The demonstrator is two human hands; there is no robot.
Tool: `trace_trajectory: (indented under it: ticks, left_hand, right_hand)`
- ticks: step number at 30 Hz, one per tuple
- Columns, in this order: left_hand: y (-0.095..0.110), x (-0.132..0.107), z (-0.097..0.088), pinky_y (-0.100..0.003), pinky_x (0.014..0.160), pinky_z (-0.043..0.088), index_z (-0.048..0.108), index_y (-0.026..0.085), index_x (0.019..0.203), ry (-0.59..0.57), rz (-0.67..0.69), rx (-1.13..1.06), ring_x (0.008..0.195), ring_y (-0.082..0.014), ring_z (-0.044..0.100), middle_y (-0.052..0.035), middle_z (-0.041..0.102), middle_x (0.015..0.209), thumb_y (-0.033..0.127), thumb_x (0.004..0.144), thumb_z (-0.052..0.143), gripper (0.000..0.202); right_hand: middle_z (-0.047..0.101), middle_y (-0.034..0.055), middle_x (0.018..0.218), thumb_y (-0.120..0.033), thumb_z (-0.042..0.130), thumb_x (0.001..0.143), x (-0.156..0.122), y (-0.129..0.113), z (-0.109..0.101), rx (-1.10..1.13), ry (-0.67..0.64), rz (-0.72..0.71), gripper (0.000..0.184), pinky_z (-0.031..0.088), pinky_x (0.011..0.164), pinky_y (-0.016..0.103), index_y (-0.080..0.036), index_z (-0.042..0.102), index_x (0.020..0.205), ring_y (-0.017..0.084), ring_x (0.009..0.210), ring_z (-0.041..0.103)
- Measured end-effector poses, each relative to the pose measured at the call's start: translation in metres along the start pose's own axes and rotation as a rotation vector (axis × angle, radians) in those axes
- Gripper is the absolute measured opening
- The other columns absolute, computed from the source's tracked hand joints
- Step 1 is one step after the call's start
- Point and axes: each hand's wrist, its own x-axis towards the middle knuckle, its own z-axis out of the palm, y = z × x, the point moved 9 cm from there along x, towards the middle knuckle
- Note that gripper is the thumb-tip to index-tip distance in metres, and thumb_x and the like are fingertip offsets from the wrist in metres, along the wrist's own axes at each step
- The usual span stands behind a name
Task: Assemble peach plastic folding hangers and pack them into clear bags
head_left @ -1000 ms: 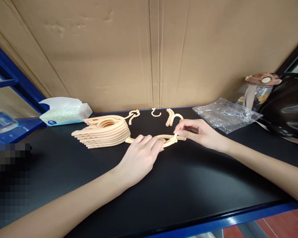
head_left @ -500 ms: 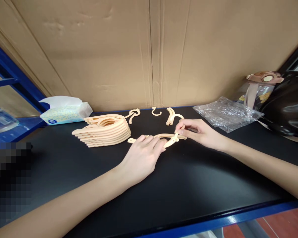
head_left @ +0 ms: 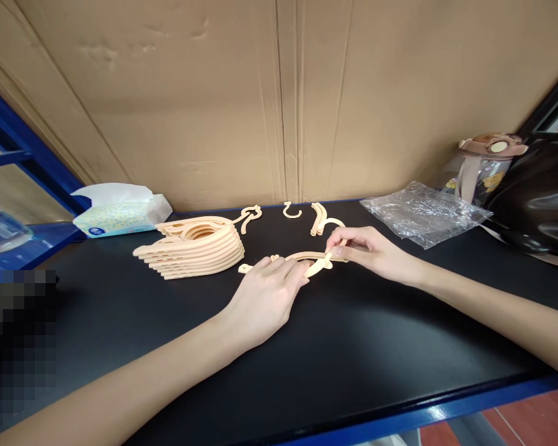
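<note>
1. Tissue pack (head_left: 121, 210) lies far left, by the black table (head_left: 353, 353)
2. Stack of hangers (head_left: 193, 249) rests just right of it
3. Left hand (head_left: 265, 298) curls its fingers over the left half of the hanger piece (head_left: 309, 256), which lies mid-table
4. Right hand (head_left: 371, 251) pinches that piece's right end, seemingly at a joint
5. Plastic bag (head_left: 423, 214) lies crumpled at the far right

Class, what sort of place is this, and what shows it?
Likely a small assembly workstation: a black bench, a stack of identical hangers, and a hanger held by left hand and right hand.
</note>
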Motion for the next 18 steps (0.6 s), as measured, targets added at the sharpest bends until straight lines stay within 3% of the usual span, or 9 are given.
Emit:
trace_trajectory:
  ticks: [6,10,13,16,18]
  left_hand:
    - [0.005,0.0,-0.011,-0.034,0.066,0.041,0.06,0.012,0.107,0.081,0.029,0.007,0.076,-0.022,0.059,-0.0063,0.069,0.091,0.02,0.097,0.036,0.026]
    - [0.006,-0.003,-0.025,-0.031,0.068,0.042,0.061,0.013,0.103,0.116,-0.017,-0.093,0.079,-0.02,0.062,-0.0052,0.069,0.089,0.026,0.098,0.039,0.026]
    - [0.003,-0.003,-0.022,-0.027,0.06,0.038,0.062,0.017,0.087,-0.027,-0.114,-0.252,0.071,-0.0159,0.06,-0.0014,0.067,0.08,0.027,0.099,0.034,0.032]
    - [-0.004,-0.005,-0.009,-0.024,0.055,0.033,0.058,0.019,0.077,-0.211,-0.284,-0.534,0.062,-0.0116,0.053,0.0027,0.061,0.071,0.032,0.099,0.037,0.033]
    - [-0.004,-0.006,0.0,-0.022,0.056,0.035,0.058,0.019,0.077,-0.289,-0.368,-0.774,0.061,-0.01,0.051,0.0036,0.06,0.07,0.037,0.097,0.04,0.032]
  right_hand:
    - [0.055,-0.0009,0.079,-0.037,0.053,0.092,-0.003,-0.007,-0.002,-0.029,0.011,-0.018,0.022,0.039,0.069,0.026,-0.018,0.06,0.085,0.011,0.073,0.05]
    - [0.06,0.0004,0.082,-0.036,0.051,0.094,-0.005,-0.015,0.016,0.001,-0.073,-0.037,0.021,0.042,0.07,0.027,-0.018,0.06,0.091,0.013,0.075,0.054]
    - [0.062,0.0012,0.085,-0.034,0.049,0.095,-0.009,-0.025,0.028,0.006,-0.111,-0.092,0.019,0.044,0.072,0.027,-0.018,0.06,0.093,0.013,0.078,0.056]
    - [0.06,0.0006,0.085,-0.031,0.049,0.096,-0.012,-0.033,0.027,-0.099,-0.046,-0.184,0.016,0.044,0.07,0.026,-0.02,0.06,0.094,0.012,0.077,0.055]
    - [0.059,-0.0001,0.086,-0.031,0.05,0.095,-0.014,-0.034,0.022,-0.136,0.003,-0.214,0.013,0.045,0.068,0.026,-0.022,0.054,0.104,0.012,0.074,0.054]
